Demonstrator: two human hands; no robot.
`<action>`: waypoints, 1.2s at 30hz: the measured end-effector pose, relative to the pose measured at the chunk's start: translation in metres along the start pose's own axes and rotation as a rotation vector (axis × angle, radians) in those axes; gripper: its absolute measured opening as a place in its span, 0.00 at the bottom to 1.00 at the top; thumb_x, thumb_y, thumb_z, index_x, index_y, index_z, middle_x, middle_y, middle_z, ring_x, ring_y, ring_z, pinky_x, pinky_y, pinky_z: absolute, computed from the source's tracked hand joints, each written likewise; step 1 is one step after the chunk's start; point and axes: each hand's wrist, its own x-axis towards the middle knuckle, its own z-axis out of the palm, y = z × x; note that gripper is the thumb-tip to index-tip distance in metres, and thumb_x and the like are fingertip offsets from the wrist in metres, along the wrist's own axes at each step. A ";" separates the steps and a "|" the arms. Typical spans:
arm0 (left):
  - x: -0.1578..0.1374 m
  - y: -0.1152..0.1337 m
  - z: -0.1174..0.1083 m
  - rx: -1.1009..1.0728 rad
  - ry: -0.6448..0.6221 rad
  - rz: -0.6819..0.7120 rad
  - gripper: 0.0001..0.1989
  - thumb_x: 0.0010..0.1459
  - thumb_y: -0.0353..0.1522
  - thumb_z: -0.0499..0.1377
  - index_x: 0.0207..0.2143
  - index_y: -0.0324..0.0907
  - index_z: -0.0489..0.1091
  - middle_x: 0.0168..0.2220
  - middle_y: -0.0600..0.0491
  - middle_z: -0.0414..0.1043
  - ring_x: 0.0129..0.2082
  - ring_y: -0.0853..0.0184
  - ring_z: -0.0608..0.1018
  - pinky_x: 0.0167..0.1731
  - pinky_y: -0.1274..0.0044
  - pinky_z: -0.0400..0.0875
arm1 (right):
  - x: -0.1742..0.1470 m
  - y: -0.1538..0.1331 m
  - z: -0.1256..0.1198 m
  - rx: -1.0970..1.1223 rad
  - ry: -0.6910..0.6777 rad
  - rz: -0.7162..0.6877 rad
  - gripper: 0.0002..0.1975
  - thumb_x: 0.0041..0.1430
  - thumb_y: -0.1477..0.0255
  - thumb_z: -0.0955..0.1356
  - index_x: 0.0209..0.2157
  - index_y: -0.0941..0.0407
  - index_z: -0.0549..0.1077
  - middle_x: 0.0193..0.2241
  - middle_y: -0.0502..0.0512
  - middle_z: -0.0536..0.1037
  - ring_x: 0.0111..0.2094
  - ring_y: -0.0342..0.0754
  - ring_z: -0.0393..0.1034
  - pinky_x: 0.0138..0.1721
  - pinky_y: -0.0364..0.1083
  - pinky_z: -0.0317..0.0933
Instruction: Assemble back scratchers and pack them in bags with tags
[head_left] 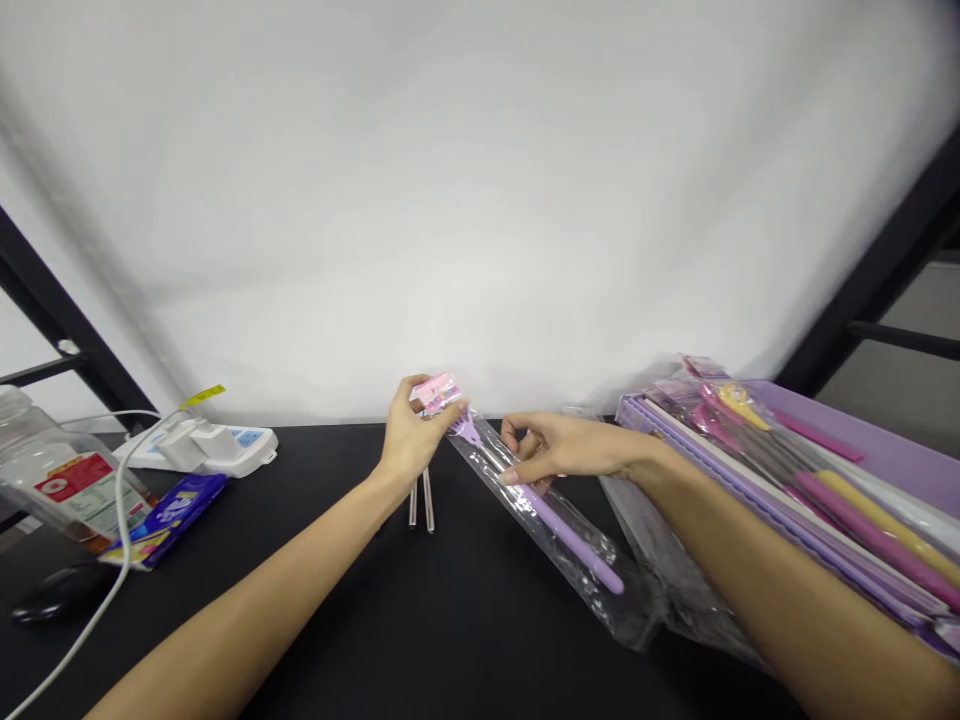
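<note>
A purple back scratcher point(566, 535) with a silver shaft and a small clawed head lies inside a clear plastic sleeve point(634, 610). The sleeve slants down to the right above the black table. My left hand point(412, 430) is closed on its upper end, by the pink header card point(439, 392). Around the middle, where shaft meets handle, my right hand point(551, 450) has thumb and fingers closed on the sleeved back scratcher. Two thin silver rods point(428, 500) show below my left hand; their upper ends are hidden behind it.
At right, a purple box point(892, 450) holds several packaged pink and yellow-handled pieces, with a clear plastic bag point(660, 540) beside it. At left are a power strip point(244, 450), a clear jar point(67, 480), a blue packet point(176, 510), a black object point(64, 592) and a white cable point(120, 500).
</note>
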 end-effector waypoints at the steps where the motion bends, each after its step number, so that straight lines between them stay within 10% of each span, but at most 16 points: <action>1: 0.001 0.000 0.001 -0.015 0.023 -0.003 0.28 0.44 0.39 0.71 0.45 0.42 0.63 0.35 0.52 0.75 0.31 0.68 0.79 0.30 0.79 0.74 | -0.002 0.001 0.001 -0.007 0.036 -0.019 0.23 0.48 0.59 0.76 0.35 0.54 0.62 0.25 0.45 0.71 0.25 0.42 0.68 0.30 0.44 0.66; 7: -0.001 0.013 0.030 -0.289 -0.125 -0.194 0.33 0.49 0.39 0.70 0.52 0.46 0.56 0.41 0.50 0.74 0.39 0.65 0.80 0.40 0.73 0.77 | -0.049 0.000 -0.018 -0.195 0.271 0.020 0.16 0.52 0.60 0.72 0.36 0.54 0.68 0.24 0.46 0.71 0.24 0.40 0.61 0.25 0.41 0.55; 12: -0.017 0.018 0.082 -0.179 -0.385 -0.289 0.16 0.62 0.41 0.58 0.47 0.42 0.62 0.40 0.47 0.72 0.36 0.65 0.81 0.36 0.73 0.77 | -0.123 0.008 -0.069 -0.375 0.615 0.101 0.21 0.52 0.56 0.71 0.41 0.54 0.67 0.25 0.49 0.74 0.23 0.42 0.60 0.26 0.44 0.54; 21: -0.060 0.021 0.168 0.058 -0.980 -0.050 0.08 0.61 0.35 0.57 0.41 0.41 0.66 0.34 0.52 0.72 0.30 0.68 0.80 0.28 0.79 0.72 | -0.208 0.082 -0.121 -0.532 0.929 0.215 0.23 0.50 0.54 0.71 0.42 0.53 0.69 0.29 0.52 0.78 0.28 0.47 0.68 0.31 0.47 0.61; 26: -0.063 0.023 0.194 0.066 -1.046 0.025 0.10 0.62 0.37 0.57 0.43 0.42 0.67 0.36 0.51 0.72 0.31 0.68 0.80 0.30 0.77 0.74 | -0.218 0.105 -0.110 -0.538 1.027 0.144 0.23 0.48 0.49 0.71 0.36 0.54 0.74 0.37 0.57 0.78 0.36 0.53 0.71 0.42 0.52 0.65; 36: -0.063 0.021 0.198 0.080 -1.041 -0.003 0.07 0.61 0.34 0.57 0.40 0.41 0.68 0.34 0.51 0.73 0.30 0.68 0.80 0.30 0.77 0.74 | -0.225 0.111 -0.090 -0.459 0.940 0.125 0.22 0.51 0.48 0.70 0.33 0.54 0.72 0.27 0.53 0.73 0.28 0.49 0.65 0.31 0.49 0.63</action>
